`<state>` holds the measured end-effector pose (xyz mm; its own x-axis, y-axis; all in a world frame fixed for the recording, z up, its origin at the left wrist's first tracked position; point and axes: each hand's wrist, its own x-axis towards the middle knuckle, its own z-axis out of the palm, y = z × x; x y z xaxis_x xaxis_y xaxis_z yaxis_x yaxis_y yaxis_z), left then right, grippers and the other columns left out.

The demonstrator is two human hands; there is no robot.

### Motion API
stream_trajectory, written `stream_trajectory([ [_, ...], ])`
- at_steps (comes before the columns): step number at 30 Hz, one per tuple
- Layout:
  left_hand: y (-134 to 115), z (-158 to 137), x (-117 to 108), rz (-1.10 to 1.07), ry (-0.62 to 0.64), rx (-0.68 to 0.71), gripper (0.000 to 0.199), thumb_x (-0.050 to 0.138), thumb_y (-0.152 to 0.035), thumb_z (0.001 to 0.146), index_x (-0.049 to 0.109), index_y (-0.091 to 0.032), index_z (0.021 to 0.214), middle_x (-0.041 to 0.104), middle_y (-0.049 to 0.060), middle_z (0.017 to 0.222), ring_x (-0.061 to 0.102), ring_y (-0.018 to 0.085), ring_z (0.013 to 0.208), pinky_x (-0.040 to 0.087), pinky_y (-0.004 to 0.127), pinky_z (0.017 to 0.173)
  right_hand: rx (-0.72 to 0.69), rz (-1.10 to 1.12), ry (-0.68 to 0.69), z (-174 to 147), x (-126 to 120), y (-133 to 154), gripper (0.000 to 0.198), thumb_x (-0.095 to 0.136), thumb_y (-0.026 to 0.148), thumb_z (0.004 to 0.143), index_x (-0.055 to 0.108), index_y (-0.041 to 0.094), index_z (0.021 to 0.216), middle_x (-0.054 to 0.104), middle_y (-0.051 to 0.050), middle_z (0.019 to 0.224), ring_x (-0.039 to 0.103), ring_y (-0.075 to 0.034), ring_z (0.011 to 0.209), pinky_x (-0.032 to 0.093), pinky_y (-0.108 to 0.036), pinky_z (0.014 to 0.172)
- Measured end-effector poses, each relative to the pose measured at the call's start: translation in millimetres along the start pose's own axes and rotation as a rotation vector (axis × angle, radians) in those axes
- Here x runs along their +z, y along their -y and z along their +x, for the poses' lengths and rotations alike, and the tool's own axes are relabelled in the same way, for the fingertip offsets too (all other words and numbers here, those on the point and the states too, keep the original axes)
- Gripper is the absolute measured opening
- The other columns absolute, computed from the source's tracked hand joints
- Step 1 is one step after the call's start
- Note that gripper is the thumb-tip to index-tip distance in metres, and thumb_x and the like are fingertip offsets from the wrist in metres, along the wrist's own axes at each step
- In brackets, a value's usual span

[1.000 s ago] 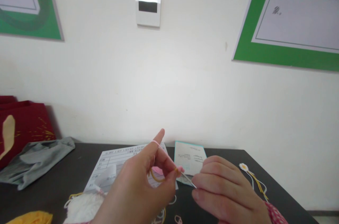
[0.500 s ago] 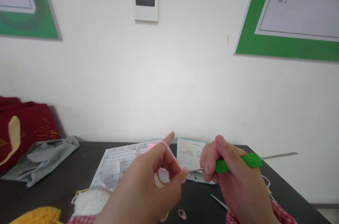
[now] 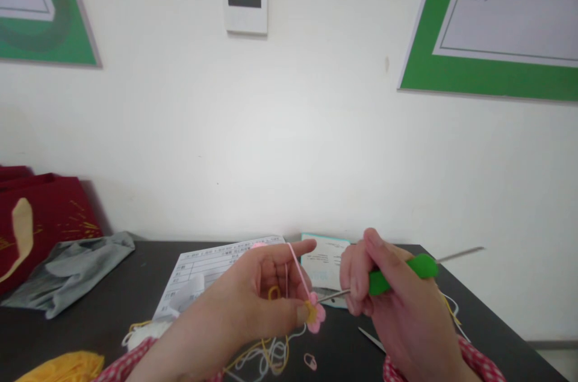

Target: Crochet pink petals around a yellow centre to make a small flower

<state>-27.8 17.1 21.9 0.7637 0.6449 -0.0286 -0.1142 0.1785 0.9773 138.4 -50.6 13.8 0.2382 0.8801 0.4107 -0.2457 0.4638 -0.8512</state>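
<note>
Between the thumb and fingers of my left hand (image 3: 257, 297) is a small crocheted flower (image 3: 315, 313), pink petals around a yellow centre. Pink yarn (image 3: 298, 270) runs from the flower up over my outstretched left index finger. My right hand (image 3: 397, 303) is closed around the green grip of a crochet hook (image 3: 378, 281). The hook's metal tip meets the flower at its upper edge, and its other metal end sticks out to the right. Loose white and yellow yarn (image 3: 266, 355) hangs or lies below my left hand.
On the dark table (image 3: 334, 358) lie a pink stitch marker (image 3: 310, 361), scissors (image 3: 371, 338) partly under my right hand, a printed sheet (image 3: 194, 267) and a teal-edged card (image 3: 323, 261). Yellow material (image 3: 63, 368), a grey cloth bag (image 3: 76, 273) and a red bag (image 3: 49, 207) are at left.
My left hand has turned, bringing the flower's petals and yellow centre into view, and its index finger now points right. The hook has tilted, its tip lower and its far end higher.
</note>
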Motion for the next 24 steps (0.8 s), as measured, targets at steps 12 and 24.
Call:
stream_trajectory([
  [12, 3.6, 3.4, 8.2, 0.070, -0.206, 0.185, 0.060, 0.080, -0.022, 0.071, 0.068, -0.019, 0.129, 0.068, -0.003, 0.075, 0.058, 0.010, 0.064, 0.045, 0.025, 0.065, 0.471, 0.456, -0.065, 12.0, 0.0, -15.1, 0.041, 0.085, 0.041, 0.073, 0.062, 0.016, 0.050, 0.049, 0.006, 0.042, 0.036, -0.004, 0.037, 0.034, -0.018, 0.042],
  [24, 4.0, -6.1, 23.9, 0.449, -0.363, 0.510, 0.050, 0.066, -0.017, 0.080, 0.071, -0.038, 0.126, 0.072, -0.002, 0.081, 0.063, 0.016, 0.081, 0.049, 0.027, 0.077, 0.613, 0.572, -0.046, 15.4, -4.6, -19.7, 0.038, 0.090, 0.035, 0.068, 0.062, 0.015, 0.051, 0.043, 0.009, 0.038, 0.030, -0.002, 0.036, 0.030, -0.015, 0.040],
])
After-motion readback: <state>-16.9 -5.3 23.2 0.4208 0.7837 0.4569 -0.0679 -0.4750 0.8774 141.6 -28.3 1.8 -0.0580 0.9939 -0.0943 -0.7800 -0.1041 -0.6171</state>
